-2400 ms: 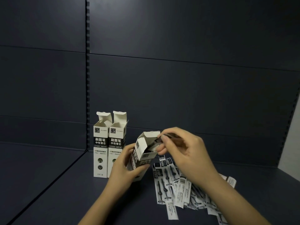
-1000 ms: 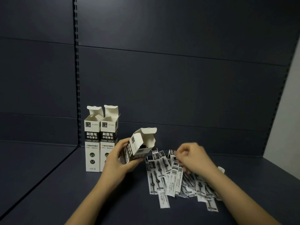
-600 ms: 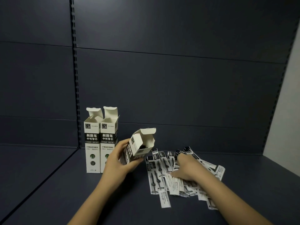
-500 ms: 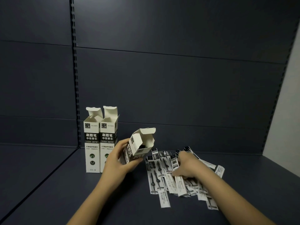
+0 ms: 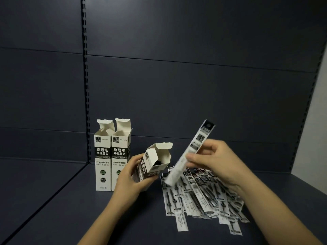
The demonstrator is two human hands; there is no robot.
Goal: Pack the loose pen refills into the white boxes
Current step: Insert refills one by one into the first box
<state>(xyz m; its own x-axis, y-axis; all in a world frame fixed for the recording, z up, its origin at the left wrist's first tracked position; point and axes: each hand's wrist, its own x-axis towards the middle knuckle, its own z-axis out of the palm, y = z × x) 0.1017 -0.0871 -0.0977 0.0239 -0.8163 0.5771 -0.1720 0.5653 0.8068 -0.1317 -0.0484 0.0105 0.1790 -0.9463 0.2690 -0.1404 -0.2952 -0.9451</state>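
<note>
Beside tilted box [image 5: 155, 163], refill [image 5: 192, 151] raised.

The left hand [image 5: 130, 175] holds a tilted open white box [image 5: 153, 164]; the right hand [image 5: 218, 162] pinches one wrapped refill [image 5: 192, 151] above the pile [image 5: 201, 195].

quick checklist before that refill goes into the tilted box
1. Top flap of the tilted white cardboard box open: ok.
2. Left hand grips that box firmly: ok.
3. Right hand pinches one white-sleeved pen refill, lifted clear of the loose refill pile: ok.
4. Refill's lower end lined up with the box mouth: not ok, it hangs lower and to the right.
5. Room left inside the box: cannot tell, dark contents show.
6. Two upright white boxes standing open, clear of the path: ok.
</note>
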